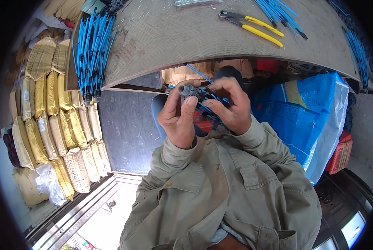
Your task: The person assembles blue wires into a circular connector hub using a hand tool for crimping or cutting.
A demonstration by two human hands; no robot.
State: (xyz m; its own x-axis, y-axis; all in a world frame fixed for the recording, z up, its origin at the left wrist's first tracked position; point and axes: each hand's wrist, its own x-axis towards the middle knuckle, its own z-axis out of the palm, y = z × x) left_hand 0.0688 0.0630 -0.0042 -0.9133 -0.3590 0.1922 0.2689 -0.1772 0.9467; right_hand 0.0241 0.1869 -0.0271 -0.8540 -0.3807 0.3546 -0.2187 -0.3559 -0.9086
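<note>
Khaki jacket point(220, 183): soft, creased woven cloth with flap pockets, nearest us. Fingers: left hand point(178, 121) pinches, thumb and forefinger pressed on a grey threaded fitting point(186, 91); right hand point(232, 104) has thumb and forefinger closed about blue strands point(205, 111) beside it (exact contact is partly hidden from us). Workpiece: between both hands, just short of the board table point(153, 41); fitting ribbed, cylindrical, matte; strands thin, plastic-looking. Progress: fitting and strands are already together, yet we judge this piece unfinished; how much handling is left we cannot tell. Outward, left: thick sheaf point(92, 54) of like strands, dark-jointed, grey-ended, overhanging the table's near edge; whether finished or waiting, we cannot say. Ahead: tabletop scuffed with short marks; cutters point(262, 36), metal-headed, smooth yellow handles, untouched; looser bundle point(280, 14) beside them. Right: glossy blue plastic sack point(297, 110), creased, with a red crate point(341, 154) beyond. Far left: stacked parcels point(53, 93), crinkled tan and yellow wrapping.
</note>
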